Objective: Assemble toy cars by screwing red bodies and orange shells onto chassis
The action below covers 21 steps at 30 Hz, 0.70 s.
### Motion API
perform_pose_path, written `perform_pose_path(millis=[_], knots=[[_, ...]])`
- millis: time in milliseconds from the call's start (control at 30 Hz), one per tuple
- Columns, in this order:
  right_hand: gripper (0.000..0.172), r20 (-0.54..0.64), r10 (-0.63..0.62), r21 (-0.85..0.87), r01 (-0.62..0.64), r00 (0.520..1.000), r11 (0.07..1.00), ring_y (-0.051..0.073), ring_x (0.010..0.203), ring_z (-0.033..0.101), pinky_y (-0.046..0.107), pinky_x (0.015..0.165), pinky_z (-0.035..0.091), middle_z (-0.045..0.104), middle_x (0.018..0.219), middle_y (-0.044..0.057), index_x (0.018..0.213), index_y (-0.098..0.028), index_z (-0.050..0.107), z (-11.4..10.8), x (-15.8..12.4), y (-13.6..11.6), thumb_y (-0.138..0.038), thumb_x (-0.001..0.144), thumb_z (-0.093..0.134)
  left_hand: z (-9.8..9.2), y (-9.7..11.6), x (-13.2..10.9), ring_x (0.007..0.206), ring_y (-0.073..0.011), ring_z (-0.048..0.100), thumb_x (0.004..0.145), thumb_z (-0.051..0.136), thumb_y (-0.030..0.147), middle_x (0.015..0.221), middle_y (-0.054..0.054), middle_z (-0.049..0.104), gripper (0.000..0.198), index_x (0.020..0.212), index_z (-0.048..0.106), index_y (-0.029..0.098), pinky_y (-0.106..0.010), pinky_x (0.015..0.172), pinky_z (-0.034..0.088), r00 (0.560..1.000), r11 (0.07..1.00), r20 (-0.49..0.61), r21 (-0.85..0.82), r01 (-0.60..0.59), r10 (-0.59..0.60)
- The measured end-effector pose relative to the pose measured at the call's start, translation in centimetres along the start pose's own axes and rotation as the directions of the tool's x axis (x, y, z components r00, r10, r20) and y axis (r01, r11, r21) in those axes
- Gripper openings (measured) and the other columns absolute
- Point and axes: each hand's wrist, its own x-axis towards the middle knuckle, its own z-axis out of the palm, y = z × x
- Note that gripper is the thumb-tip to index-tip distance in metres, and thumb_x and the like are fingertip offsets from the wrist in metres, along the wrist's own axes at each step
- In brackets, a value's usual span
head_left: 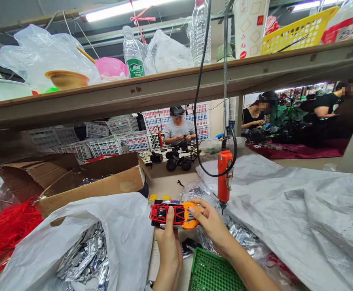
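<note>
A small toy car (174, 215) with a red lattice frame, black wheels and an orange front is held up over the bench. My left hand (168, 238) grips it from below, its thumb lying across the red frame. At the orange end, my right hand (208, 220) has its fingers closed on the car, with the thumb on top. Just right of my hands hangs an orange electric screwdriver (224, 178), bit downward. Beneath my right forearm is a green perforated basket (214, 273).
Left stands a white sack (127, 218) of shiny metallic parts (87, 258), near a cardboard box (103, 184) and red strands (9, 228). White sheeting (294, 202) covers the right. A loaded shelf (164, 87) crosses overhead. Beyond, a person (179, 129) sits behind black toy vehicles (178, 161).
</note>
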Motion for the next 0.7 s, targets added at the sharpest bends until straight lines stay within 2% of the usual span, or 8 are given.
perform_pose_path(millis=[100,233,300,433,500,633,667,700], knots=[[0.07,-0.042,-0.019,0.041,0.021,0.999,0.999,0.023,0.076,0.078,0.033,0.069,0.062,0.081,0.09,0.009,0.107,-0.021,0.064,-0.3,0.1,-0.4,-0.073,0.064,0.083,0.1,-0.6,-0.3,0.106,-0.0267,0.077,0.071,0.092,0.043,0.115,-0.01,0.079,0.058,0.119,0.067,0.021,-0.036,0.092,0.062,0.994,1.0,0.106,0.003,0.02,-0.02],[0.064,-0.08,-0.064,0.033,0.067,0.995,0.997,0.024,0.084,0.079,0.034,0.075,0.062,0.082,0.094,0.011,0.104,-0.021,0.064,-0.2,0.0,-1.4,-0.07,0.067,0.082,0.4,-1.7,-0.6,0.118,-0.0283,0.073,0.06,0.099,0.036,0.127,-0.011,0.075,0.085,0.133,0.056,0.024,-0.038,0.104,0.056,0.984,0.998,0.177,0.058,0.0,-0.011],[0.064,-0.085,-0.092,0.0,0.092,0.992,0.996,0.025,0.079,0.078,0.035,0.07,0.062,0.081,0.089,0.011,0.101,-0.02,0.066,0.1,-0.2,-1.9,-0.071,0.066,0.082,0.6,-1.7,-0.7,0.116,-0.028,0.073,0.059,0.1,0.032,0.129,-0.012,0.074,0.092,0.137,0.052,0.025,-0.038,0.102,0.057,0.986,0.996,0.165,0.086,0.009,-0.023],[0.058,-0.153,-0.199,-0.132,0.179,0.968,0.975,0.022,0.058,0.069,0.031,0.054,0.053,0.075,0.066,0.005,0.095,-0.018,0.072,0.1,-1.2,-3.2,-0.065,0.064,0.086,0.9,-0.2,-1.0,0.108,-0.0271,0.076,0.063,0.097,0.028,0.123,-0.012,0.076,0.087,0.136,0.05,0.025,-0.036,0.09,0.062,0.982,0.991,0.178,0.122,0.046,-0.068],[0.047,-0.281,-0.309,-0.209,0.257,0.909,0.944,0.018,0.056,0.062,0.029,0.056,0.048,0.068,0.06,0.001,0.089,-0.019,0.073,-0.8,-1.7,-4.1,-0.06,0.07,0.084,0.9,0.8,-1.5,0.113,-0.028,0.074,0.062,0.097,0.026,0.126,-0.011,0.074,0.09,0.137,0.049,0.026,-0.035,0.091,0.062,0.983,0.991,0.174,0.126,0.037,-0.059],[0.037,-0.595,-0.49,-0.294,0.395,0.637,0.871,0.015,0.07,0.056,0.027,0.067,0.045,0.061,0.074,-0.002,0.092,-0.025,0.061,-4.1,-1.4,-6.0,-0.062,0.088,0.063,-0.4,2.3,-3.7,0.119,-0.0305,0.072,0.06,0.098,0.028,0.132,-0.01,0.071,0.092,0.139,0.051,0.028,-0.038,0.094,0.062,0.991,0.995,0.124,0.088,0.047,-0.058],[0.037,-0.632,-0.491,-0.291,0.404,0.6,0.867,0.015,0.076,0.058,0.027,0.068,0.045,0.062,0.081,-0.002,0.096,-0.026,0.058,-4.8,-0.9,-6.3,-0.062,0.09,0.059,-1.0,2.5,-4.4,0.114,-0.0302,0.074,0.059,0.098,0.03,0.128,-0.01,0.074,0.093,0.139,0.052,0.027,-0.039,0.092,0.063,0.993,0.995,0.094,0.079,0.063,-0.07],[0.038,-0.64,-0.476,-0.276,0.398,0.603,0.875,0.016,0.082,0.061,0.027,0.07,0.047,0.064,0.086,-0.001,0.1,-0.027,0.057,-5.4,-0.4,-6.6,-0.063,0.089,0.058,-1.6,2.7,-5.2,0.108,-0.0297,0.076,0.058,0.099,0.031,0.123,-0.009,0.076,0.095,0.14,0.052,0.028,-0.039,0.09,0.064,0.995,0.994,0.055,0.073,0.076,-0.08]])
